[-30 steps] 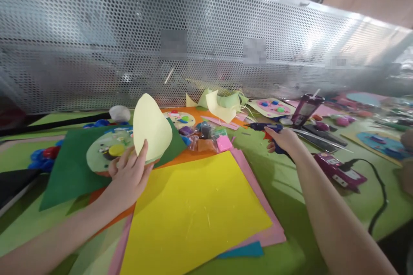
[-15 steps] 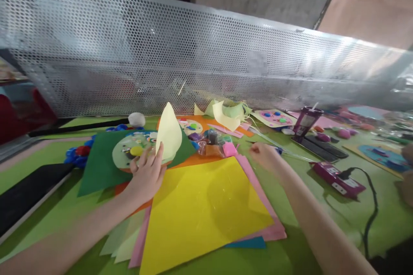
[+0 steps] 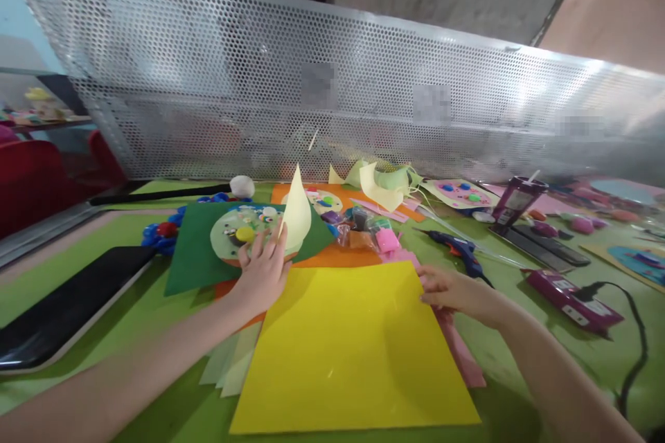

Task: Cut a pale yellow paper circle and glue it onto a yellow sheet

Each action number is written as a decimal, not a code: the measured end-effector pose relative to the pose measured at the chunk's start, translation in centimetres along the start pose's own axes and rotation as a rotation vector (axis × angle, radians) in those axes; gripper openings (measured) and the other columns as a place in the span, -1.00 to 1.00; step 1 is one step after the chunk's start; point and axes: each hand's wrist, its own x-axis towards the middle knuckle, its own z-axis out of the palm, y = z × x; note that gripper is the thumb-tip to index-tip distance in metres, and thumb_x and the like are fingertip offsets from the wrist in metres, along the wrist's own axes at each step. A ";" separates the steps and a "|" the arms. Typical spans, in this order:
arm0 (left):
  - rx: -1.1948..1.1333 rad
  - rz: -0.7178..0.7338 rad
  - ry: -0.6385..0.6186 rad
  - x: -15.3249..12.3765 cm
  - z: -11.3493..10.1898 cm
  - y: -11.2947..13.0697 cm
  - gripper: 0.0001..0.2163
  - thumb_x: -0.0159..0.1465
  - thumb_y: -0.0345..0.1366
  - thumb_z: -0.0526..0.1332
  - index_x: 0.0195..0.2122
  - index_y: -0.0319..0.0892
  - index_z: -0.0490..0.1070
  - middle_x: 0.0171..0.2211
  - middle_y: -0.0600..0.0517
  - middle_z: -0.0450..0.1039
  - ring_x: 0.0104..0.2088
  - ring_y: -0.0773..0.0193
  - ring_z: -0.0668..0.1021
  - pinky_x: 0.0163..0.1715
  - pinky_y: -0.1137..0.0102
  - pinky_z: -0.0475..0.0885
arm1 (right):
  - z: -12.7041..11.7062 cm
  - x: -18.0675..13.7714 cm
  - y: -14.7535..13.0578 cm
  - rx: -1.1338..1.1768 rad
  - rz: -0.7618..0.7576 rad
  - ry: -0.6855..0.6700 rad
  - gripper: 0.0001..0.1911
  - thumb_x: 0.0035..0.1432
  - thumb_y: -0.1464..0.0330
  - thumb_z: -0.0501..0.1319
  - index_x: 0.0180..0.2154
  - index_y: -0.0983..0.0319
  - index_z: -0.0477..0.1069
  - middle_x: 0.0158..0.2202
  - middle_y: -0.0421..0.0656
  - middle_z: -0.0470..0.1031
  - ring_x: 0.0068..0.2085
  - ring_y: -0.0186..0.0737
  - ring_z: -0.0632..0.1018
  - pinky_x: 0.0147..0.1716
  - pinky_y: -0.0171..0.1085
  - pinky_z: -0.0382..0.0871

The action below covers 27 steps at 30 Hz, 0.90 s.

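My left hand (image 3: 264, 271) pinches a pale yellow paper cut-out (image 3: 296, 214) and holds it upright on edge. Just behind it lies a light green disc (image 3: 233, 232) dotted with small coloured pieces, on a dark green sheet (image 3: 190, 259). My right hand (image 3: 447, 288) rests at the right edge of a large yellow sheet (image 3: 353, 346), fingers curled on the edge over pink sheets (image 3: 462, 353). A blue glue gun (image 3: 460, 249) lies free on the green table (image 3: 519, 346), beyond my right hand.
A perforated metal screen (image 3: 332, 83) walls off the back. Small bags of coloured clay (image 3: 366, 234), paper scraps (image 3: 382, 183), a purple cup (image 3: 514, 201), a magenta power strip (image 3: 574, 291) with a black cable, blue caps (image 3: 161, 235) and a black tray (image 3: 67, 304) lie around.
My right hand let go of the glue gun and came back to the yellow sheet's right edge. The left hand's cut-out turned edge-on. The yellow sheet now lies squarer before me.
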 end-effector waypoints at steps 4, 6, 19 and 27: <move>-0.064 -0.037 0.023 0.1 -0.7 -0.2 -0.49 0.32 -0.30 -0.17 0.28 -0.30 -0.19 0.15 -0.34 0.18 0.18 -0.21 0.17 0.01 -0.07 0.11 | -0.7 0.0 0.7 0.095 -0.023 0.094 -0.46 -0.10 0.26 0.30 -0.07 0.22 0.17 -0.47 -0.28 0.43 -0.65 -0.48 0.27 -0.67 -0.43 0.09; -0.101 -0.076 0.045 0.3 -1.4 -0.4 -0.48 0.33 -0.27 -0.20 0.29 -0.33 -0.25 0.14 -0.36 0.17 0.17 -0.21 0.16 0.00 -0.06 0.15 | -1.8 -0.1 0.8 0.139 -0.032 0.151 -0.47 -0.09 0.27 0.30 -0.07 0.20 0.18 -0.44 -0.26 0.43 -0.65 -0.48 0.26 -0.69 -0.43 0.10; -0.092 -0.236 0.348 3.5 -9.1 -2.4 -0.41 0.30 -0.22 -0.13 0.28 -0.41 -0.27 -0.07 -0.32 0.25 0.07 -0.22 0.25 0.00 -0.06 0.18 | -6.0 9.6 -6.0 0.195 -0.010 0.295 -0.74 0.24 0.32 0.14 -0.05 0.26 0.32 -0.10 -0.10 0.41 -0.22 -0.23 0.50 -0.28 -0.17 0.46; 0.004 -0.088 0.316 2.6 -7.6 -1.8 -0.42 0.32 -0.32 -0.12 0.29 -0.27 -0.43 0.05 -0.31 0.19 0.10 -0.19 0.22 -0.03 -0.01 0.17 | -7.6 16.4 -7.3 0.106 0.125 0.377 -0.69 0.23 0.30 0.15 -0.01 0.26 0.30 -0.04 -0.08 0.38 -0.14 -0.16 0.48 -0.21 -0.09 0.44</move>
